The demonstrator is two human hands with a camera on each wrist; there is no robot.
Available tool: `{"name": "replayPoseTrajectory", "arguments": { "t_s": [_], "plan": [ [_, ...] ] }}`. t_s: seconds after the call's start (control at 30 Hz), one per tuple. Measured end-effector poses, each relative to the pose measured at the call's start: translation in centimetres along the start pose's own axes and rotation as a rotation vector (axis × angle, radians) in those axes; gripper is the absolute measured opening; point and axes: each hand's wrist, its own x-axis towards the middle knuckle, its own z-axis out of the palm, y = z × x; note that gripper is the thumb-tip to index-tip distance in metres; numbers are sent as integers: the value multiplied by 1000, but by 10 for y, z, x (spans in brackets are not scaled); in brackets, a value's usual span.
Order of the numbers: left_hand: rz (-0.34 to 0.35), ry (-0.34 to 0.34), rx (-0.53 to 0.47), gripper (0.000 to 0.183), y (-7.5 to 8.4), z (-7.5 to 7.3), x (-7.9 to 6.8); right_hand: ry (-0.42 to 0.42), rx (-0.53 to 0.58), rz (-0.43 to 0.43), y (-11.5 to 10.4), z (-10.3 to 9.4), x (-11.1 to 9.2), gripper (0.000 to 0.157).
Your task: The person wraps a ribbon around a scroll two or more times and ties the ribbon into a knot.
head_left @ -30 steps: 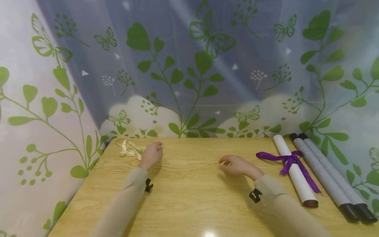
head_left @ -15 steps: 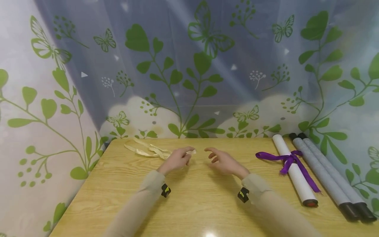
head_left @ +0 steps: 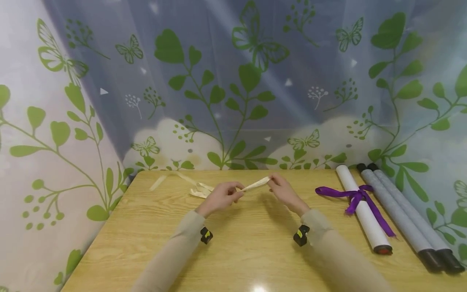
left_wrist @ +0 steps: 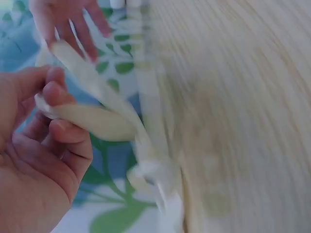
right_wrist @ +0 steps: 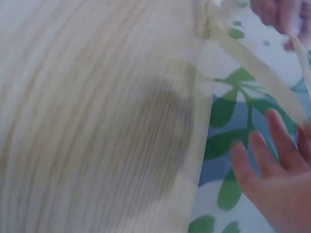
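Note:
A cream ribbon (head_left: pixel 257 184) stretches between both hands above the middle of the table. My left hand (head_left: pixel 222 196) pinches it, and in the left wrist view the ribbon (left_wrist: pixel 97 121) comes out between thumb and curled fingers. My right hand (head_left: pixel 286 194) pinches the ribbon's other stretch between thumb and index finger; in the right wrist view its remaining fingers (right_wrist: pixel 265 155) are spread. The loose rest of the ribbon trails left of the left hand and lies in loops toward the table's back left corner.
On the right lies a white roll (head_left: pixel 365 219) tied with a purple ribbon (head_left: pixel 358 196) in a bow. Two grey rolls (head_left: pixel 405 219) with black ends lie beside it. A leaf-patterned curtain (head_left: pixel 233 101) hangs behind the wooden table (head_left: pixel 233 251).
The left hand has carried the ribbon rightward from the back left to the middle. The right hand has moved left and taken hold of the ribbon, and the loose part has shifted.

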Motion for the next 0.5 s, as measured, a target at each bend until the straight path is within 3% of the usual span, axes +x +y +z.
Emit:
{"name": "replayPoseTrajectory", "arguments": {
  "t_s": [0.1, 0.2, 0.37, 0.5],
  "plan": [
    [-26, 70, 51, 25, -13, -6, -4, 148, 223, 25, 3, -16, 3, 20],
    [-50, 142, 79, 28, -23, -13, -8, 213, 434, 35, 4, -31, 4, 17],
    [-87, 208, 81, 33, -33, -26, -13, 210, 773, 31, 0, -55, 1, 18],
    [-120, 225, 91, 40, -39, -37, -16, 194, 941, 28, -3, -76, -3, 25]
  ]
}}
